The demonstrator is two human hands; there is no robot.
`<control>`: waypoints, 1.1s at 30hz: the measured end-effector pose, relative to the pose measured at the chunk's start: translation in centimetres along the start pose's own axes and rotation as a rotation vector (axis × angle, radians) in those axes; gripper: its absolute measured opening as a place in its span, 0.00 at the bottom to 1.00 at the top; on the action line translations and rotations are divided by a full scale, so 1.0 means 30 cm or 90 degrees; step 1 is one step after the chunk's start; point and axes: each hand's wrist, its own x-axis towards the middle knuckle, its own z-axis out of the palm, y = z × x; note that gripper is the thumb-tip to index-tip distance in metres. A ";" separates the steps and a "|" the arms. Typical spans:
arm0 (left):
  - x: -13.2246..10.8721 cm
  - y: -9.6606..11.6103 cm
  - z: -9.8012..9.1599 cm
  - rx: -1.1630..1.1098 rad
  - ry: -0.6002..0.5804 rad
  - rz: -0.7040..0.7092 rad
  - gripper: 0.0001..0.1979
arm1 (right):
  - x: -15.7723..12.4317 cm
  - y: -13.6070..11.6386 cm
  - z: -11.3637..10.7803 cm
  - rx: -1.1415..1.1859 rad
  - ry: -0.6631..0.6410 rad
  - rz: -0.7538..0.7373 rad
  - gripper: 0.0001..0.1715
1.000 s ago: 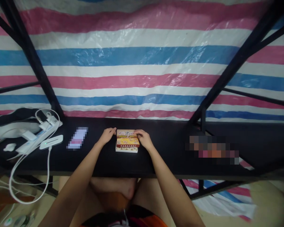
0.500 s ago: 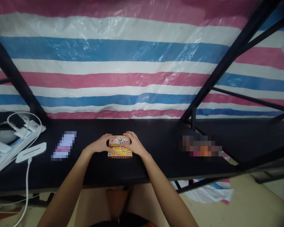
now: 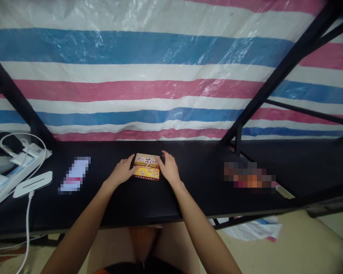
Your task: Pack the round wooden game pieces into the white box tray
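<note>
A Chinese chess box [image 3: 147, 172], yellow and brown with printed characters, lies face up on the black tabletop [image 3: 140, 203]. At its left edge rests my left hand [image 3: 122, 171], fingers stretched out beside the box and the thumb reaching over the lid's left side. My right hand [image 3: 169, 167] is on the opposite side, fingers extended and apart, its thumb at the box's right edge. Neither hand is wrapped round the box. Its whole front face shows, apart from small parts under the thumbs.
A blurred phone-like item [image 3: 75, 175] lies to the left. Farther left are a white flat device [image 3: 33, 184] with a cable and a power strip [image 3: 20, 173] with plugs. Blurred items [image 3: 248, 176] lie to the right. Black metal posts [image 3: 242, 118] and a striped plastic sheet [image 3: 140, 89] stand behind.
My fingers have loosened from the box and spread outward on both sides. The box now lies flatter, slightly farther away, with more of its face visible. The view has shifted a little.
</note>
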 end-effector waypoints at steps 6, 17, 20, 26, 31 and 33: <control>-0.002 0.021 0.018 0.012 -0.013 0.057 0.30 | -0.037 -0.009 -0.012 -0.105 -0.069 0.010 0.27; -0.001 0.044 0.046 -0.084 0.004 0.025 0.29 | -0.043 -0.014 -0.005 -0.046 -0.121 -0.008 0.28; 0.002 0.045 0.060 -0.177 0.061 -0.002 0.30 | -0.044 -0.013 -0.008 0.088 -0.146 -0.021 0.28; 0.027 0.037 0.081 -0.460 0.149 -0.070 0.42 | -0.034 -0.013 0.024 0.370 -0.145 0.070 0.56; 0.017 0.051 0.049 -0.672 0.017 -0.063 0.31 | -0.032 -0.031 0.016 0.500 -0.162 0.036 0.38; 0.010 0.057 0.029 -0.650 0.013 -0.004 0.27 | -0.034 -0.037 0.005 0.483 -0.144 0.015 0.32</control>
